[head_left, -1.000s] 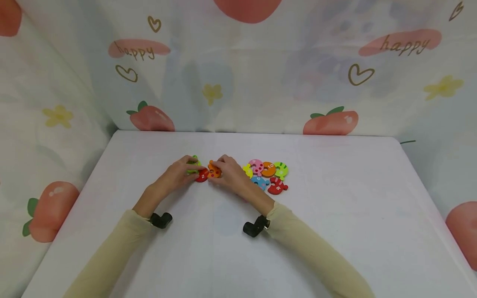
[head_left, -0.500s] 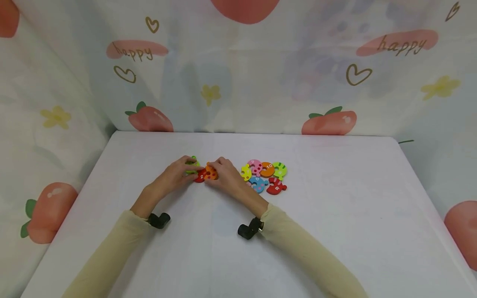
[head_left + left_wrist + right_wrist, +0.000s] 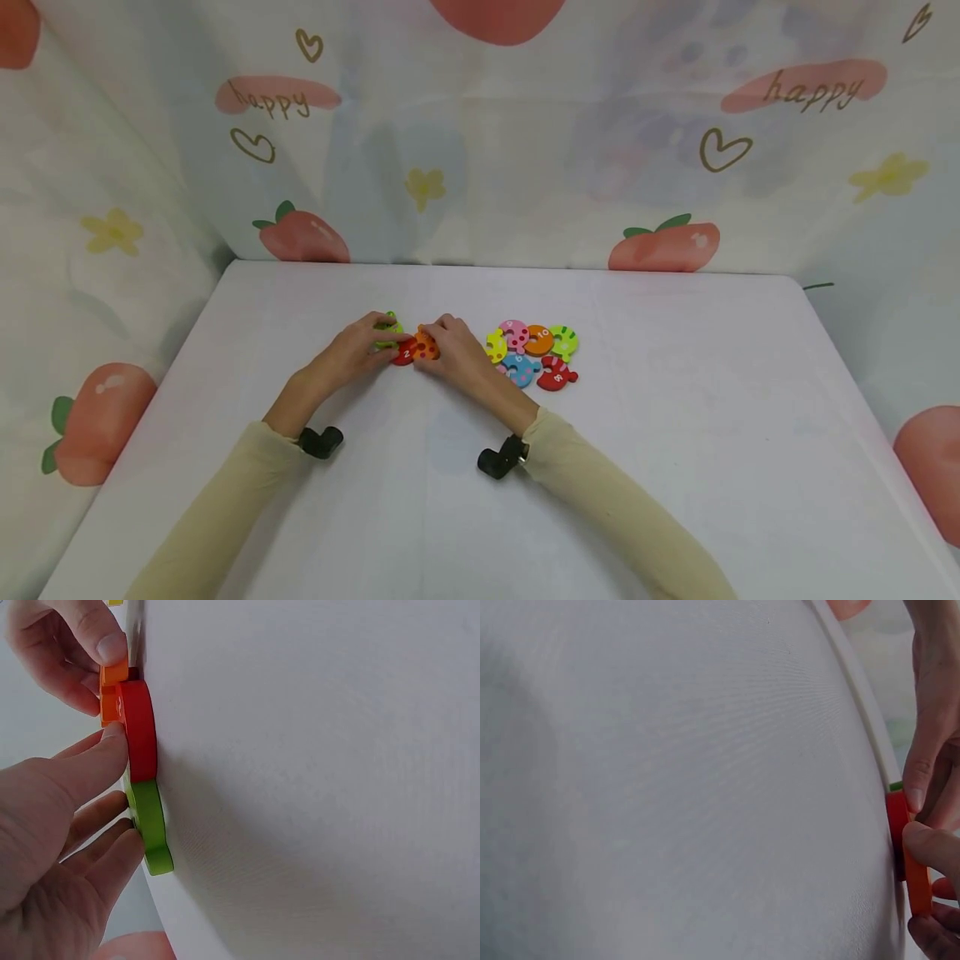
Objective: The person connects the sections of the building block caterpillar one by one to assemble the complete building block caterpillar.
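My right hand (image 3: pixel 462 353) pinches an orange, red-spotted puzzle piece (image 3: pixel 425 344) between thumb and fingers. The orange piece overlaps the right end of a red puzzle piece (image 3: pixel 406 352) marked 2. My left hand (image 3: pixel 358 346) holds the red piece, its thumb (image 3: pixel 111 746) at the near upper edge, while its other fingers touch a green puzzle piece (image 3: pixel 150 825) joined to the red one. In the right wrist view the orange piece (image 3: pixel 918 874) sits slightly higher than the red piece (image 3: pixel 897 829). The left fingers partly hide the green piece.
Right of my right hand lies a group of numbered puzzle pieces: yellow (image 3: pixel 496 346), pink (image 3: pixel 513 335), orange (image 3: pixel 539 340), green (image 3: pixel 565 342), blue (image 3: pixel 519 369) and red (image 3: pixel 557 374). They lie on a white table (image 3: pixel 675 467), with a printed curtain (image 3: pixel 510 150) behind its far edge.
My right hand has moved slightly left, bringing the orange piece from beside the red piece to overlapping its end. The left hand has stayed in place on the red and green pieces.
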### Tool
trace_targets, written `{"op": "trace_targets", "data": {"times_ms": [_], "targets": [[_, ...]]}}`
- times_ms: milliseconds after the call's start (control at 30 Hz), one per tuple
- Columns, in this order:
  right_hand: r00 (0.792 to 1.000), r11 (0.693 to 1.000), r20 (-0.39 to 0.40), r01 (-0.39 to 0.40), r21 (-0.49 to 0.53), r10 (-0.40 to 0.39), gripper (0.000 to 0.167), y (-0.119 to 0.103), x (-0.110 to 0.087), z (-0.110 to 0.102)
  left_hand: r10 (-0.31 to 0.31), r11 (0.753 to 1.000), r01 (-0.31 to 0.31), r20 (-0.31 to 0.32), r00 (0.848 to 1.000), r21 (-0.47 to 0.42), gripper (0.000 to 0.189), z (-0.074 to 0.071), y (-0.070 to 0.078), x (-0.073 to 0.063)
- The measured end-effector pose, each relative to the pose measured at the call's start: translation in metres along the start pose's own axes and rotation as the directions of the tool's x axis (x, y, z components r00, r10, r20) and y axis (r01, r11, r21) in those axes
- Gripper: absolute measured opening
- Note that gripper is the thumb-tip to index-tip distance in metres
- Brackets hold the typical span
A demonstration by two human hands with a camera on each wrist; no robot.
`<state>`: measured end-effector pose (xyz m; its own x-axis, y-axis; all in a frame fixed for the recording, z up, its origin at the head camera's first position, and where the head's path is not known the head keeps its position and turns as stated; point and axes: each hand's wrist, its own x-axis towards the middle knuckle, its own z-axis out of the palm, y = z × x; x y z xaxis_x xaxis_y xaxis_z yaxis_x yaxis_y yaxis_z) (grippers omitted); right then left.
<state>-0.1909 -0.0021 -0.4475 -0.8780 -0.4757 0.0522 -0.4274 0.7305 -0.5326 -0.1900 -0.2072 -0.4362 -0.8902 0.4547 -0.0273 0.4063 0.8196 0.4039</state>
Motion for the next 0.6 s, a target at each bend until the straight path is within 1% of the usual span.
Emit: {"op": "trace_targets", "data": {"times_ms": [167,300,500,600], "targets": [[1.0,1.0,0.013,0.001,-0.002,-0.001,0.058,0.0017,0.001,-0.0003,-0.017,1.0,0.017,0.02,1.0,-0.012,0.038,-0.0017,0.0018,0.001],[1.0,1.0,0.015,0.004,-0.006,-0.004,0.058,0.0036,0.0024,-0.0003,-0.021,1.0,0.021,0.022,1.0,-0.014,0.038,-0.0022,0.0035,0.0025],[0.999,1.0,0.048,0.001,-0.002,0.0,0.057,0.004,0.0048,0.0014,0.002,1.0,-0.002,-0.004,1.0,0.002,0.036,-0.0002,0.0039,0.0016],[0.997,1.0,0.075,-0.009,-0.018,0.011,0.059,0.0025,0.0032,0.0005,-0.033,0.999,0.034,-0.019,0.999,0.03,0.034,0.0037,0.0087,0.0011]]}}
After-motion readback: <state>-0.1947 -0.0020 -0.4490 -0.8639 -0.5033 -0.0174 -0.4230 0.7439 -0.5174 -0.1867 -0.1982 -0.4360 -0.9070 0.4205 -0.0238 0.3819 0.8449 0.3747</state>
